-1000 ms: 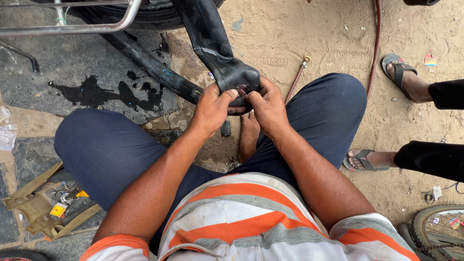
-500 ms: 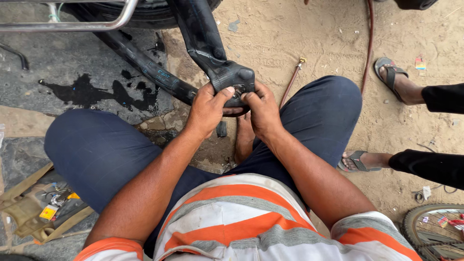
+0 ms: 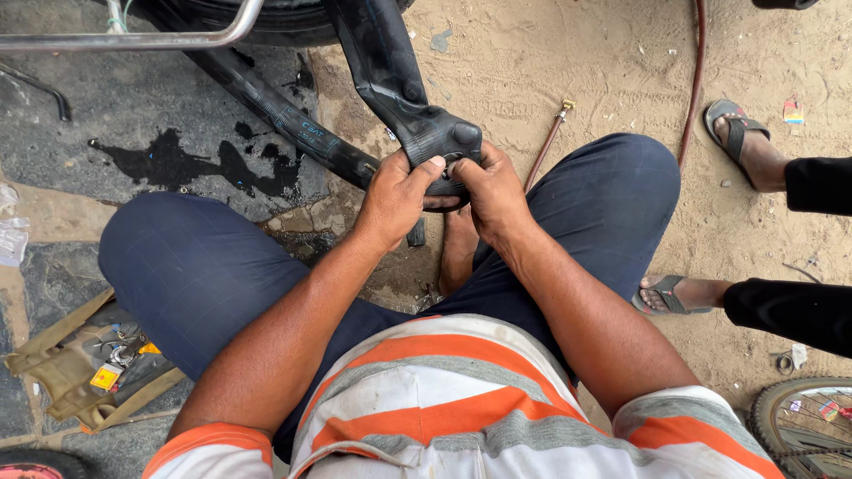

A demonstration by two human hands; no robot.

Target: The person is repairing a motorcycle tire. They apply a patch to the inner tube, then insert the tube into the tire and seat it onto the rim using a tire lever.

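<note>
- A folded black inner tube (image 3: 417, 133) is pinched between the knees, above sandy ground (image 3: 586, 71).
- Left hand (image 3: 395, 200) and right hand (image 3: 488, 191): each grip is clenched on the tube's fold.
- Step judged: the rubber is being pressed and worked.
- A firm squeeze is called for next.
- A tool pouch (image 3: 80, 372) lies beside the left leg.

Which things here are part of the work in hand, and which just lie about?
In hand: black inner tube, pinched at its fold by left hand and right hand.
Lying about: tool pouch, red hose, metal rod, bicycle wheel, bystander's sandalled feet.
</note>
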